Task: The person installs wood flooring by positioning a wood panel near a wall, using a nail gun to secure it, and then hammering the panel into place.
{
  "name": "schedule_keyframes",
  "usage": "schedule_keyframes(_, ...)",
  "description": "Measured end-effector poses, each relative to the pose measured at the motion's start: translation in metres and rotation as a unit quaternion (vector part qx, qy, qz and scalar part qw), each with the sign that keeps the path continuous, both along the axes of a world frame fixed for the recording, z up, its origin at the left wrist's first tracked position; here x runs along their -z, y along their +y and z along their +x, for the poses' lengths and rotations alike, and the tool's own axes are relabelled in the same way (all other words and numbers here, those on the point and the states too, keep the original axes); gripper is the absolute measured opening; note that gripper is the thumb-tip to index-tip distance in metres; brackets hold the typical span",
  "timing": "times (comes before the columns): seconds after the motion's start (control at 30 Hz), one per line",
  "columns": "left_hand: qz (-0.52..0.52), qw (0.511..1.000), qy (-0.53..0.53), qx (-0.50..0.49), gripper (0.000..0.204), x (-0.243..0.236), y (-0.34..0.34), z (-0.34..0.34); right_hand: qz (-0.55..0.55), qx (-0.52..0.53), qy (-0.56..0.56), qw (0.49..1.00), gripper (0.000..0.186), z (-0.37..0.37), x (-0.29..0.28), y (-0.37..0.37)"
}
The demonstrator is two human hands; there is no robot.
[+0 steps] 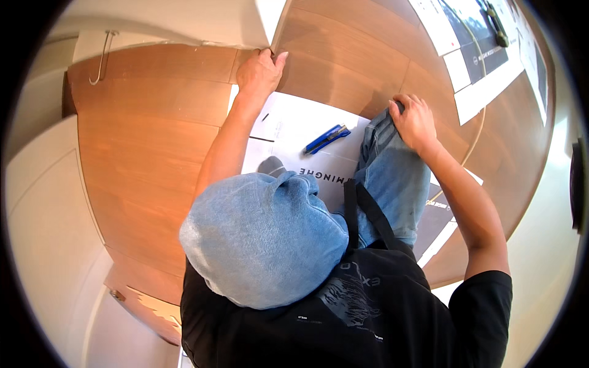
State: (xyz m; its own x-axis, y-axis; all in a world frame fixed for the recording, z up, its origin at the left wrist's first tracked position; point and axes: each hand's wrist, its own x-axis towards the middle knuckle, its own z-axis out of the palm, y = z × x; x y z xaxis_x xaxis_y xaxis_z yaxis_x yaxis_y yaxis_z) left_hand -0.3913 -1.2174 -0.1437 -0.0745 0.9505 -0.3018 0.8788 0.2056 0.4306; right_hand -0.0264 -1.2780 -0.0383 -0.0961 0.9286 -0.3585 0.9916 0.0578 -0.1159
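Left hand (261, 70) presses flat, fingers spread, on the plank end (245, 61) at the wall corner. Right hand (414, 119) grips the bent knee (383, 132), holding nothing. Blue utility knife (326, 139) lies on the white sheet (294, 126) between them, angled up-right, nearer the right hand.

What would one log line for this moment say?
left hand: pressing wood-look floor plank at the wall edge | right hand: resting on raised knee | blue utility knife: lying on white sheet

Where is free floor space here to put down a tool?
The wood floor left of the left hand and forearm is bare. Around the blue utility knife on the white sheet, by the right hand and knee, it is crowded.
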Motion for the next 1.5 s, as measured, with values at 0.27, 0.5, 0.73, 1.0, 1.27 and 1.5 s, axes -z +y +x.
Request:
schedule_keyframes(0.27,0.090,0.993,0.069,-0.040,0.035,0.027,0.000,0.007,0.001,-0.004,0.058,0.998,0.034,0.012,0.006,0.006)
schedule_keyframes(0.5,0.115,0.987,-0.037,-0.101,0.029,0.029,-0.012,0.001,0.009,0.004,0.073,0.997,0.031,0.017,0.005,0.009)
schedule_keyframes(0.73,0.005,0.929,-0.319,-0.188,0.071,0.039,-0.036,0.041,0.006,-0.001,0.074,0.997,0.030,0.016,0.002,0.010)
schedule_keyframes(1.0,0.048,0.904,-0.376,-0.200,0.046,0.036,-0.048,0.026,0.005,-0.010,0.091,0.996,0.029,0.009,-0.003,0.012)
schedule_keyframes(1.27,0.190,0.968,-0.112,-0.118,0.029,-0.016,-0.151,-0.038,-0.018,-0.007,0.084,0.996,0.033,0.005,-0.006,0.010)
schedule_keyframes(1.5,0.052,0.984,0.097,-0.143,0.059,-0.018,-0.235,-0.095,-0.025,-0.020,0.076,0.997,0.035,-0.004,-0.012,0.010)
